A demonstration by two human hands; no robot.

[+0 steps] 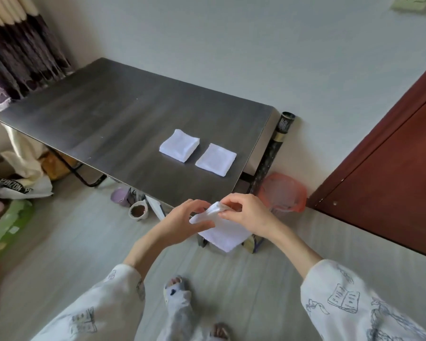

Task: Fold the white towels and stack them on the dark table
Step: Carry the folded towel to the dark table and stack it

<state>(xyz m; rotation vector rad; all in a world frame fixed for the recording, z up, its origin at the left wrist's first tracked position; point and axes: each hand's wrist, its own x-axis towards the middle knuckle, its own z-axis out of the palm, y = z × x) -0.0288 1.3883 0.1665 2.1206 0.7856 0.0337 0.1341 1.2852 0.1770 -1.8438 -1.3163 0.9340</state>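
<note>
Hands (182, 219) (249, 215) pinch towel (221, 235) beyond table (108, 114) edge.

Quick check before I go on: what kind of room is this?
Probably a room in a home, not a workshop: a curtain in the corner, a wooden door, and bags and pots on the floor under the dark table.

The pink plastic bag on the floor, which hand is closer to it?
Right. The right hand is just left of the pink plastic bag; the left hand is farther left, beyond the white towel.
</note>
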